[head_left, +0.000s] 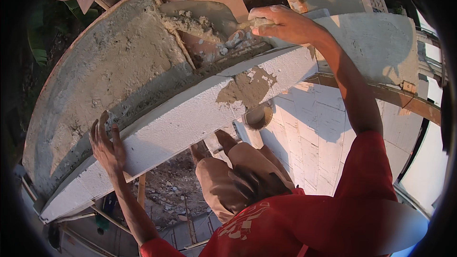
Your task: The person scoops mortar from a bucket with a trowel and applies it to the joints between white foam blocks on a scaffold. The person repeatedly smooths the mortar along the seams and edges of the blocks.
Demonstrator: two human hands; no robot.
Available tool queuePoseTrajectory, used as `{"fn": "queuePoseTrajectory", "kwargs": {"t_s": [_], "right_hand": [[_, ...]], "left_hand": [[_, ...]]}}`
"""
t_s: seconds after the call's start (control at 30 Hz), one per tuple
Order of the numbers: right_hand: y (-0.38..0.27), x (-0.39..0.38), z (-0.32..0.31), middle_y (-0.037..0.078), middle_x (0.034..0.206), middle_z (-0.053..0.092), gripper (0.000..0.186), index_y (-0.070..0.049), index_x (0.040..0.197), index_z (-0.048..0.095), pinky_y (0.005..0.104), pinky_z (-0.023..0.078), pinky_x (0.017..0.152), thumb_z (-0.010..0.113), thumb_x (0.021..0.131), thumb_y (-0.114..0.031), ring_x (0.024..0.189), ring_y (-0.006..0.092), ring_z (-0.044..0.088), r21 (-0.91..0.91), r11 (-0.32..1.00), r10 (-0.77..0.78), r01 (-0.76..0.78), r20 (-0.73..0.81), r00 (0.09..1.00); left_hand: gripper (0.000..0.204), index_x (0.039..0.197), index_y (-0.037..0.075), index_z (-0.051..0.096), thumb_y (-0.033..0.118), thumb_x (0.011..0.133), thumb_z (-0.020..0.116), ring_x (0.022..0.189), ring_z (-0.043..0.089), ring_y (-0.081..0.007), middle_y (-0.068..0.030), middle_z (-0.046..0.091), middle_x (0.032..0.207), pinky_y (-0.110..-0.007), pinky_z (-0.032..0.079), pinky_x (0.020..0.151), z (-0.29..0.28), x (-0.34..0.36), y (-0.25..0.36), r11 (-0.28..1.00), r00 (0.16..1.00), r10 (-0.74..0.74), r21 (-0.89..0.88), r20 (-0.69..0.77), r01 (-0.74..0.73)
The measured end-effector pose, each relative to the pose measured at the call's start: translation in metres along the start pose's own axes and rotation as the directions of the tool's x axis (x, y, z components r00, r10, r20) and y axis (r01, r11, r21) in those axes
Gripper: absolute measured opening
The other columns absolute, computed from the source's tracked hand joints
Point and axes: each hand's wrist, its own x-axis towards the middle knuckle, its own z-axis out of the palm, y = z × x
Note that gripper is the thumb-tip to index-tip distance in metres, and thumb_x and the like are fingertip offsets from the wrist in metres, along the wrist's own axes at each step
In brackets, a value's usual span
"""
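My left hand (107,145) rests on the back edge of a long white block wall (166,123), its fingers spread beside the grey mortar strip. My right hand (278,24) is closed round a pale, mortar-smeared object (257,23) beyond the wall's right part, too hidden to name. Just left of it lie lumps of wet mortar (200,26) and small grey chunks. A patch of wet mortar (243,93) is smeared on the white blocks. A curved cement-covered slab (95,76) lies beyond the wall on the left.
My legs (219,176) are below the wall, over a rubble floor (171,185) with rods. A white block wall (319,128) drops at the right, beside a wooden beam (419,104) and a grey slab (376,47). Boards and plants stand at the back.
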Motion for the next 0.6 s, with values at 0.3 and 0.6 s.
{"fn": "queuePoseTrajectory", "kwargs": {"t_s": [0.3,0.6], "right_hand": [[-0.046,-0.207,0.116,0.008,0.079,0.058,0.044,0.0,0.12,0.062,0.0342,0.047,0.073,0.06,0.099,-0.039,0.076,0.0195,0.058,0.656,0.745,0.33,-0.123,-0.202,0.922],[-0.134,-0.307,0.301,0.005,0.095,0.062,0.028,-0.003,0.114,0.063,0.032,0.047,0.082,0.062,0.098,-0.025,0.088,0.017,0.058,0.995,0.024,0.741,0.096,-0.082,0.667]], "left_hand": [[0.04,0.133,0.014,0.064,0.035,0.1,0.055,0.127,0.057,-0.0317,-0.0112,0.067,0.129,-0.048,0.044,0.104,-0.01,0.0,0.01,0.996,0.995,-0.061,-0.064,0.073,0.066],[0.037,0.121,0.015,0.072,0.036,0.098,0.052,0.106,0.068,-0.0362,-0.0143,0.074,0.116,-0.048,0.05,0.092,-0.01,-0.001,0.009,0.993,0.994,-0.022,-0.114,0.109,0.035]]}}
